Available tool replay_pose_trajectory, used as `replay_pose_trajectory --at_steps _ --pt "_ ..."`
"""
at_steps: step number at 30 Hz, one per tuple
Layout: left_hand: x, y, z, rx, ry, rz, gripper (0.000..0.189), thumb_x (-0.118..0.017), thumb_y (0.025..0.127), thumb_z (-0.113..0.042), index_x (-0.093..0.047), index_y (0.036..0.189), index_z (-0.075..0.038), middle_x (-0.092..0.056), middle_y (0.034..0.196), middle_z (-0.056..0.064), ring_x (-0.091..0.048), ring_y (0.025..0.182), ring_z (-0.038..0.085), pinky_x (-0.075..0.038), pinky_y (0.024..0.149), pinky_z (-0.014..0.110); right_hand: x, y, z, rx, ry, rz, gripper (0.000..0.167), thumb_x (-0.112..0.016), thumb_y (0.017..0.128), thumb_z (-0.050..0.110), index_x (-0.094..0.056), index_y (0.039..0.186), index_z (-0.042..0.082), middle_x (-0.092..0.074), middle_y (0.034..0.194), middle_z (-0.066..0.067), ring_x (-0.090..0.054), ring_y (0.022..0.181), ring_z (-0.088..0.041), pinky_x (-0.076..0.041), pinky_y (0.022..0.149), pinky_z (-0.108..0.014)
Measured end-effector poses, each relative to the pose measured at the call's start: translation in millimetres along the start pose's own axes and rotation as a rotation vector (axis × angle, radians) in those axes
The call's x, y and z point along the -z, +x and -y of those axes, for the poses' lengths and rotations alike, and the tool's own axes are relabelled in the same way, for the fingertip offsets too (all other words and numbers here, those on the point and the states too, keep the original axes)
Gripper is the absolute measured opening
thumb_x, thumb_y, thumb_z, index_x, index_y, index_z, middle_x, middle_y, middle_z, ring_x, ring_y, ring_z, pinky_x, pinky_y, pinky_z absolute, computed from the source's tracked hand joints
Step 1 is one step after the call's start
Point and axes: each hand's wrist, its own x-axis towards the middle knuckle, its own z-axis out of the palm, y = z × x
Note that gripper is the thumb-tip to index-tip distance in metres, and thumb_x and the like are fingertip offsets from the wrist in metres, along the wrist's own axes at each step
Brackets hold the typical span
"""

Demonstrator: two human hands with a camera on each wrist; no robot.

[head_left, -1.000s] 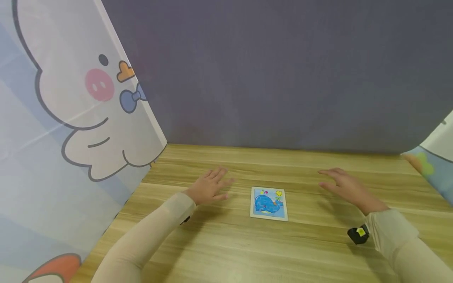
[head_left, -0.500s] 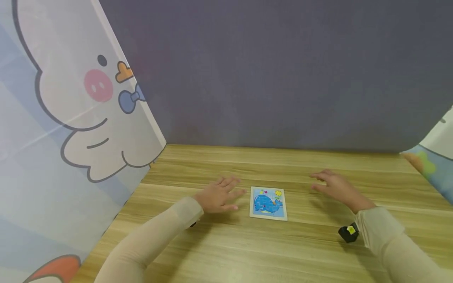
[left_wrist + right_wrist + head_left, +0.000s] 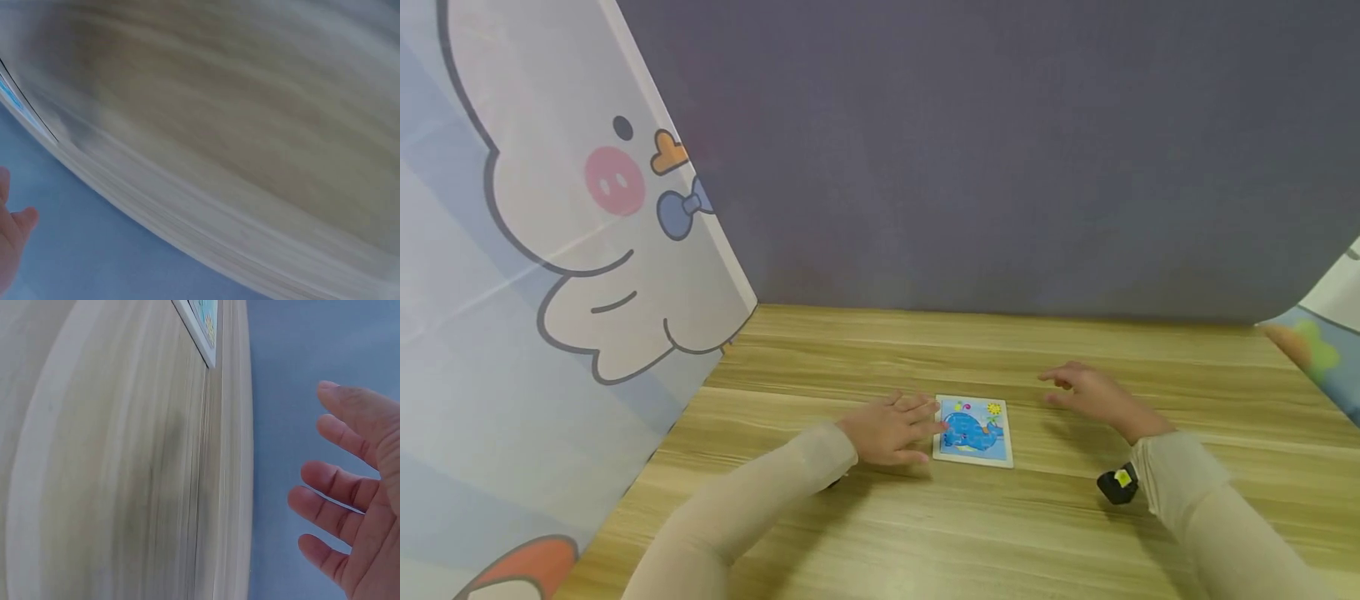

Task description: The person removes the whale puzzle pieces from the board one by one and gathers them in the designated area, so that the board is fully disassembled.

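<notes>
A square jigsaw puzzle (image 3: 973, 433) with a blue whale, a yellow sun and a white border lies flat on the wooden table. My left hand (image 3: 891, 429) is spread palm down at its left side, and the fingertips overlap the puzzle's left border in the head view. To the right of the puzzle, my right hand (image 3: 1093, 396) hovers over the table with relaxed, slightly bent fingers and nothing in them. The right wrist view shows those fingers (image 3: 328, 512) apart, and a corner of the puzzle (image 3: 206, 328) at the top. Only part of the left hand (image 3: 9, 237) shows in the left wrist view.
The wood-grain table (image 3: 880, 533) ends at a dark grey panel (image 3: 985, 158) behind. A cartoon-printed sheet (image 3: 572, 333) rises along the left edge, and another printed sheet (image 3: 1315, 350) stands at the right. A black wrist device (image 3: 1117, 483) hangs below the right cuff.
My left hand has moved right, up to the puzzle's left border. My right hand has come left, closer to the puzzle. The puzzle lies where it was.
</notes>
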Motion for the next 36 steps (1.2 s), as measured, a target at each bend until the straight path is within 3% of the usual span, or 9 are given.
replay_pose_trajectory --at_steps 5,14,25,32,36 --pt "0.9 6.3 -9.0 -0.003 -0.001 0.05 0.062 -0.028 0.1 -0.057 -0.025 0.154 -0.025 -0.02 0.158 0.003 -0.015 0.145 0.02 -0.019 0.114 0.046 -4 8.6 6 0.0 -0.022 0.029 0.037 -0.068 0.09 0.016 -0.062 0.117 -0.008 -0.06 0.099 -0.015 -0.057 0.087 -0.028 -0.049 0.073 -0.046" --pt "0.4 17.4 -20.8 0.008 -0.003 0.111 0.067 -0.026 0.098 -0.061 -0.017 0.155 -0.026 -0.014 0.159 0.002 -0.012 0.145 0.02 -0.021 0.113 0.045 -14 26.4 15 0.047 -0.033 0.079 0.038 -0.067 0.09 0.018 -0.062 0.118 -0.007 -0.061 0.103 -0.018 -0.059 0.092 -0.033 -0.05 0.078 -0.049" --pt "-2.2 30.9 -31.8 0.026 0.001 0.158 0.071 -0.024 0.096 -0.065 -0.013 0.155 -0.028 -0.011 0.16 0.001 -0.009 0.145 0.016 -0.018 0.114 0.042 -28 40.7 24 0.134 -0.084 0.061 0.031 -0.07 0.087 0.015 -0.068 0.112 -0.003 -0.064 0.1 -0.017 -0.061 0.085 -0.027 -0.051 0.073 -0.043" --pt "1.5 35.5 -33.6 0.044 -0.043 0.188 0.071 -0.025 0.096 -0.065 -0.012 0.155 -0.028 -0.01 0.16 -0.001 -0.007 0.145 0.015 -0.017 0.114 0.043 -34 49.0 33 0.202 -0.147 0.06 0.02 -0.071 0.085 0.009 -0.073 0.104 0.002 -0.066 0.1 -0.016 -0.063 0.092 -0.033 -0.051 0.081 -0.048" --pt "1.0 37.3 -34.7 0.055 -0.036 0.208 0.071 -0.024 0.096 -0.066 -0.011 0.155 -0.029 -0.009 0.16 -0.004 -0.006 0.145 0.012 -0.017 0.115 0.042 -37 54.3 38 0.211 -0.17 0.074 0.021 -0.072 0.084 0.011 -0.074 0.103 0.003 -0.066 0.099 -0.014 -0.062 0.09 -0.031 -0.051 0.079 -0.046"
